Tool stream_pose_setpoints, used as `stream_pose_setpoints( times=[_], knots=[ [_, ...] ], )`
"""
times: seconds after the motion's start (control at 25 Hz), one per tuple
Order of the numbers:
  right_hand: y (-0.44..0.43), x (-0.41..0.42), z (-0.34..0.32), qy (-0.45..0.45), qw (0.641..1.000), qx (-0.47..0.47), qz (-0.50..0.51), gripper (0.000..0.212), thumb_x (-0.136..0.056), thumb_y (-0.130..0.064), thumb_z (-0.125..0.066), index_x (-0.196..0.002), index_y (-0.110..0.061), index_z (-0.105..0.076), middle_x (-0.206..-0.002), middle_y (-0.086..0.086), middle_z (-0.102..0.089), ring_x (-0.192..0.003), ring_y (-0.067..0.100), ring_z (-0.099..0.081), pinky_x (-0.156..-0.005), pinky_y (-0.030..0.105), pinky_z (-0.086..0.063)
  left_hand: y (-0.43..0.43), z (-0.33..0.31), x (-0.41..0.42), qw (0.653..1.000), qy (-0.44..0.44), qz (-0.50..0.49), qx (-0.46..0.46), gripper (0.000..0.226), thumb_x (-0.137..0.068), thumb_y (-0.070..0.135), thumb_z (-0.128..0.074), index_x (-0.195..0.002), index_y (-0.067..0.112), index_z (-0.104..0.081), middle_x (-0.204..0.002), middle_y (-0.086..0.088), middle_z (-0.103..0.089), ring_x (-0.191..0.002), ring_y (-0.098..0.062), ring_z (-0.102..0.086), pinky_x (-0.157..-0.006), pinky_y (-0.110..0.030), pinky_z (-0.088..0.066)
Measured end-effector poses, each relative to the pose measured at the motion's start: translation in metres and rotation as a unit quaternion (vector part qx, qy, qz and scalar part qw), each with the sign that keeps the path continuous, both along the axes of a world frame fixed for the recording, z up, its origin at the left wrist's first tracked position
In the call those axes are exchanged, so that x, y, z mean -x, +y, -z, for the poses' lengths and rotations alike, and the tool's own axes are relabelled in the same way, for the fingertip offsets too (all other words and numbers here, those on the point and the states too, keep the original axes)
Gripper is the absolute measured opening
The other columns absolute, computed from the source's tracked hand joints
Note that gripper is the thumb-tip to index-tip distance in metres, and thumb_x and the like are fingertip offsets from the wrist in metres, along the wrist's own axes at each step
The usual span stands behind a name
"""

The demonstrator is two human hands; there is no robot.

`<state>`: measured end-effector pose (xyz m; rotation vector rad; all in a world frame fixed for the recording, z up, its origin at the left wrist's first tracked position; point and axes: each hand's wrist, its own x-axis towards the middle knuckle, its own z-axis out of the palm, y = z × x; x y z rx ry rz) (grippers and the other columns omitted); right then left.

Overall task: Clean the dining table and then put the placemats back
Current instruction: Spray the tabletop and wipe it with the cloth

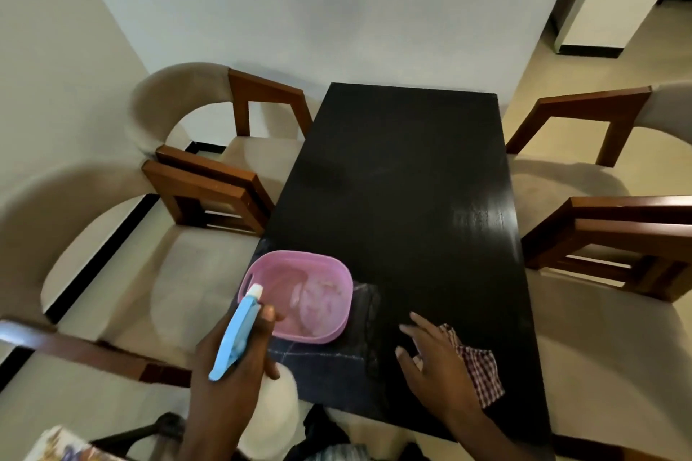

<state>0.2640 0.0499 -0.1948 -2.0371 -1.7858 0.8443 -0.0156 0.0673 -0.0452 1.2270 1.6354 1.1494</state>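
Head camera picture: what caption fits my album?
Left hand grips spray bottle; right hand presses checked cloth on black table.

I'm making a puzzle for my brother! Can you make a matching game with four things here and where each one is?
Things:
1. spray bottle
2. pink basket
3. checked cloth
4. black table

Places:
A. under the right hand
B. between the chairs
C. held in the left hand
D. on the table's near left corner

Pairs: 1-C, 2-D, 3-A, 4-B
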Motion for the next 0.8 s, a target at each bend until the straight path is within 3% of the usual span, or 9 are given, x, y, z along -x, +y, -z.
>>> stream_pose_setpoints(
  times=[0.08,0.16,0.24,0.28,0.4,0.48,0.6,0.8],
  knots=[
    [0.007,0.017,0.006,0.096,0.994,0.014,0.042,0.041,-0.096,-0.043,-0.068,-0.135,-0.032,-0.065,-0.148,-0.015,-0.052,-0.133,0.004,-0.053,-0.11,0.029,-0.048,-0.001,0.008,0.001,0.998,0.023,-0.008,-0.055,0.032,-0.09,0.052,-0.067,-0.089,0.02,-0.067,-0.072,0.007,-0.074,-0.05,-0.009,-0.066,-0.051,-0.01,-0.053],
    [0.011,0.032,0.0,0.161,0.983,0.036,0.085,0.038,-0.095,-0.039,-0.071,-0.131,-0.03,-0.067,-0.132,-0.015,-0.064,-0.12,0.003,-0.062,-0.099,0.025,-0.054,-0.001,0.02,0.003,0.995,0.02,0.021,-0.093,0.045,-0.085,0.066,-0.067,-0.088,0.022,-0.067,-0.07,-0.003,-0.071,-0.054,-0.013,-0.067,-0.057,-0.021,-0.06],
    [0.013,0.04,0.005,0.185,0.976,0.038,0.107,0.036,-0.095,-0.039,-0.071,-0.129,-0.028,-0.068,-0.114,-0.013,-0.074,-0.105,0.0,-0.069,-0.091,0.025,-0.058,-0.005,0.039,0.007,0.994,-0.013,0.065,-0.088,0.032,-0.089,0.053,-0.067,-0.097,0.023,-0.07,-0.087,-0.005,-0.073,-0.064,-0.021,-0.067,-0.064,-0.039,-0.062],
    [0.013,0.042,0.008,0.192,0.974,0.045,0.108,0.036,-0.096,-0.039,-0.071,-0.13,-0.026,-0.069,-0.11,-0.013,-0.075,-0.102,-0.001,-0.069,-0.091,0.025,-0.058,-0.007,0.049,0.008,0.991,-0.029,0.087,-0.097,0.029,-0.091,0.052,-0.066,-0.101,0.025,-0.07,-0.094,-0.003,-0.073,-0.067,-0.024,-0.067,-0.066,-0.041,-0.062],
    [0.016,0.052,0.002,0.211,0.967,0.066,0.123,0.054,-0.088,-0.06,-0.07,-0.13,-0.027,-0.069,-0.115,-0.016,-0.074,-0.107,-0.001,-0.069,-0.098,0.031,-0.058,-0.008,0.075,0.004,0.992,-0.023,0.09,-0.081,0.032,-0.094,0.057,-0.062,-0.108,0.028,-0.067,-0.094,-0.001,-0.071,-0.075,-0.024,-0.068,-0.073,-0.037,-0.061],
    [0.023,0.06,-0.002,0.235,0.957,0.083,0.148,0.066,-0.082,-0.072,-0.067,-0.131,-0.028,-0.067,-0.107,-0.013,-0.076,-0.1,0.005,-0.073,-0.092,0.038,-0.062,-0.011,0.098,-0.001,0.993,-0.007,0.094,-0.072,0.023,-0.097,0.045,-0.062,-0.113,0.029,-0.065,-0.095,0.003,-0.07,-0.085,-0.022,-0.07,-0.078,-0.038,-0.062],
    [0.039,0.07,-0.013,0.232,0.95,0.122,0.167,0.045,-0.096,-0.048,-0.067,-0.135,-0.025,-0.063,-0.096,-0.009,-0.076,-0.085,0.007,-0.075,-0.08,0.031,-0.065,-0.012,0.121,-0.01,0.991,0.019,0.106,-0.081,0.038,-0.1,0.045,-0.059,-0.121,0.014,-0.062,-0.104,0.005,-0.069,-0.1,-0.021,-0.07,-0.089,-0.034,-0.06],
    [0.061,0.088,-0.019,0.166,0.967,0.138,0.138,0.052,-0.097,-0.049,-0.066,-0.142,-0.024,-0.06,-0.112,-0.01,-0.072,-0.081,0.003,-0.074,-0.07,0.019,-0.062,-0.007,0.149,-0.011,0.991,0.02,0.111,-0.066,0.049,-0.1,0.054,-0.056,-0.128,0.015,-0.06,-0.111,0.001,-0.069,-0.105,-0.024,-0.069,-0.093,-0.037,-0.06]
  ],
)
